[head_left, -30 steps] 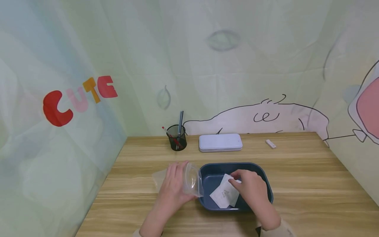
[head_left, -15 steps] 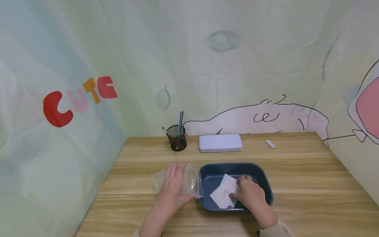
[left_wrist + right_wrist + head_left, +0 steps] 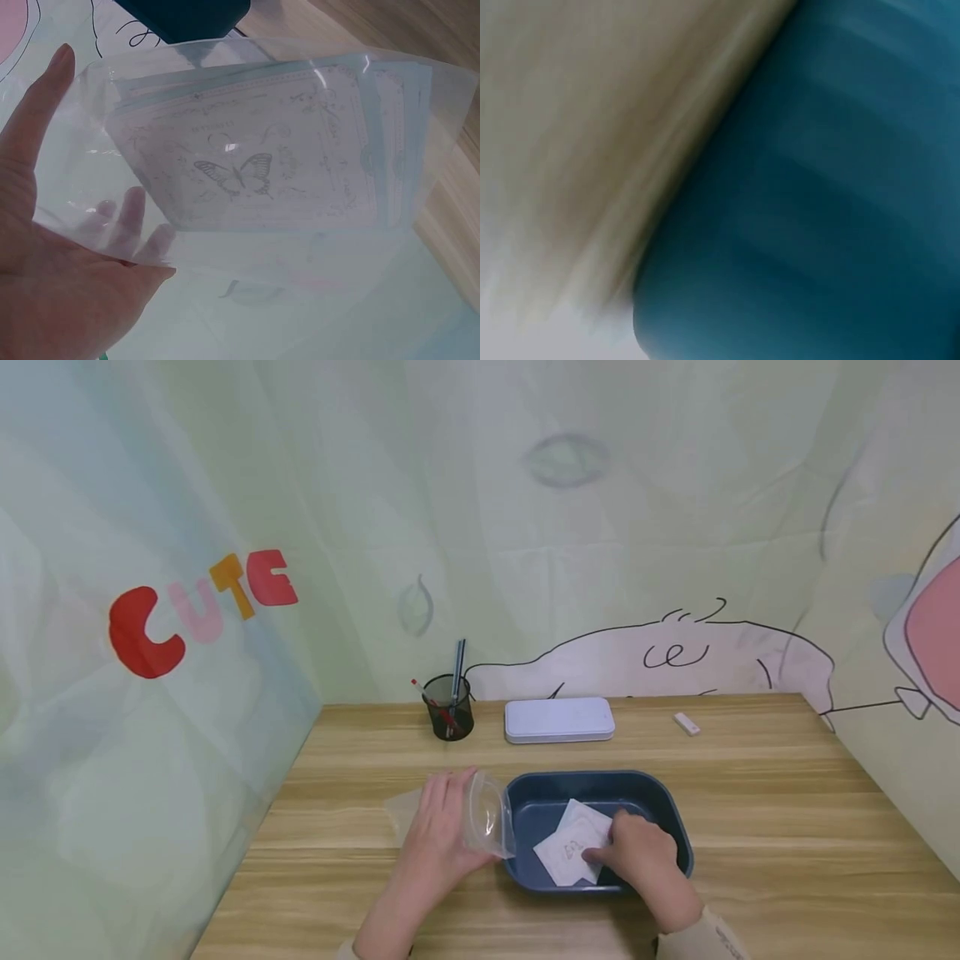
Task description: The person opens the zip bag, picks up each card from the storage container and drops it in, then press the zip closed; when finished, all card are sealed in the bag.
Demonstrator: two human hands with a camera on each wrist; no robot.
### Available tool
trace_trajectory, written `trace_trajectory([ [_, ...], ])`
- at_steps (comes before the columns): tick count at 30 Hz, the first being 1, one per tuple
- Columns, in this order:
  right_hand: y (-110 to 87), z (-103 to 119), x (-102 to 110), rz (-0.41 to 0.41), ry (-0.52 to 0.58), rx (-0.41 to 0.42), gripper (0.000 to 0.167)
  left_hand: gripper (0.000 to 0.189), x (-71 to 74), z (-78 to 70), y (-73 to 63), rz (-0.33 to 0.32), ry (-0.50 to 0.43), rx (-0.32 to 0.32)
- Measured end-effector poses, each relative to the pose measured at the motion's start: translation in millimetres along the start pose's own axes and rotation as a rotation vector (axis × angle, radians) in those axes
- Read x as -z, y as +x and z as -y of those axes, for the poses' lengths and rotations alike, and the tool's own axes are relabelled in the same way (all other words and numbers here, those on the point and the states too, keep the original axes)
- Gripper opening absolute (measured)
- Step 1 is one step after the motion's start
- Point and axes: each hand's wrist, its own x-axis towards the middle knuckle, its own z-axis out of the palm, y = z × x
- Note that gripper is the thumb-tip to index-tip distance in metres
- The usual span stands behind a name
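My left hand grips a clear plastic bag whose open mouth faces the tray. Inside the bag, the left wrist view shows a stack of pale paper cards, the front one printed with a butterfly. White paper cards with a small grey print lie overlapping in a dark blue tray. My right hand reaches into the tray, thumb and fingers pinching at the right edge of these cards. The blurred right wrist view shows only the tray's outer wall and wood.
Behind the tray, a white flat case lies on the wooden table. To its left stands a black mesh pen cup with several pens. A small white eraser-like block lies at the back right.
My right hand has come down from the cards' upper edge to their right edge, its fingers closing in there. The left hand and the bag have stayed in place.
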Motion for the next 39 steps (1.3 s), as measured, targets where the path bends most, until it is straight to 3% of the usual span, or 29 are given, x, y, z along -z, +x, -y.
trace_trajectory([
  [5, -1.8, -2.1, 0.5, 0.041, -0.029, -0.032, 0.052, 0.115, 0.0, -0.3, 0.7, -0.003, -0.009, 0.001],
  [15, -1.5, -4.7, 2.2, -0.002, 0.008, 0.002, 0.047, 0.114, 0.5, -0.4, 1.4, 0.011, 0.008, 0.010],
  [26, -5.8, -9.9, 25.6, -0.159, 0.196, 0.141, 0.015, 0.115, -0.1, 0.1, 0.1, 0.021, 0.002, 0.016],
  [34, -7.8, -7.7, 38.6, -0.162, 0.255, 0.160, 0.012, 0.114, 0.1, 0.3, 0.4, 0.025, 0.018, 0.021],
  [39, -9.7, -6.2, 44.2, -0.132, 0.391, 0.189, 0.010, 0.113, 0.1, 0.6, 0.5, 0.023, 0.025, 0.016],
])
